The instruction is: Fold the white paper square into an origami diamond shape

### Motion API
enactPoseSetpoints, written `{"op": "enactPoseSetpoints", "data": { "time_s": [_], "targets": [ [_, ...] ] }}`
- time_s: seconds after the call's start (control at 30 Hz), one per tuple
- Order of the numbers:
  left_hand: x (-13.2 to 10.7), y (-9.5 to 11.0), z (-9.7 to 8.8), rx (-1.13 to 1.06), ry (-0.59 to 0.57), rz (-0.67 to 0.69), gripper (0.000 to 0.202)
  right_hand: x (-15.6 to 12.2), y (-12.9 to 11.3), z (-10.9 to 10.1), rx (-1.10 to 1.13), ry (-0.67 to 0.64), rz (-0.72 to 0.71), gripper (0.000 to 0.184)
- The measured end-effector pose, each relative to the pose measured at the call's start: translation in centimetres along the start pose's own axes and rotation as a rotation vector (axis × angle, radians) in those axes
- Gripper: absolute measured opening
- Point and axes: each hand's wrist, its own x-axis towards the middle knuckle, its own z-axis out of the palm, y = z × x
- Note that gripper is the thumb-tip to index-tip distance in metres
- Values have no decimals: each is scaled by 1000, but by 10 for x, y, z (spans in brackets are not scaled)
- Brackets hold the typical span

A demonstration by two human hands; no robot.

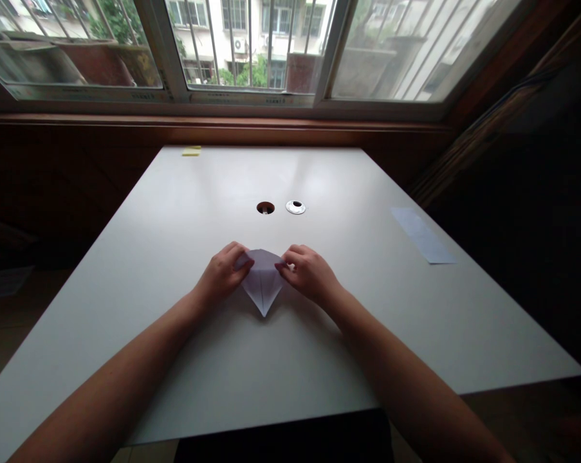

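A folded white paper lies on the white table, shaped like a wedge with its point toward me. My left hand pinches the paper's far left corner with curled fingers. My right hand pinches the far right corner the same way. Both hands rest on the tabletop on either side of the fold.
Beyond the hands the table has an open cable hole and a round white cap beside it. A strip of white paper lies at the right. A small yellow pad sits at the far edge under the window.
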Motion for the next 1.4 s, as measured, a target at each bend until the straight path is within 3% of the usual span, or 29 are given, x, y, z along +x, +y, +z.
{"op": "enactPoseSetpoints", "data": {
  "time_s": [0.3, 0.6, 0.83, 1.0, 1.13, 1.4],
  "targets": [
    [2, 11, 1, 55, 56, -28, 26, 1, -13, 6, 13, 121, 12, 21],
    [1, 17, -1, 430, 77, -33, 29, 3, -18, 9, -135, 108, 13, 23],
    [1, 11, -2, 413, 101, -35, 24, 2, -12, 10, -161, 105, 36, 23],
    [2, 18, -3, 537, 57, -53, 30, 3, -16, 10, -140, 140, 66, 18],
    [1, 22, -3, 591, 50, -69, 30, 3, -20, 8, -178, 160, 72, 24],
    [1, 23, -5, 521, 81, -91, 28, 2, -20, 11, -154, 93, 57, 22]
  ]
}}
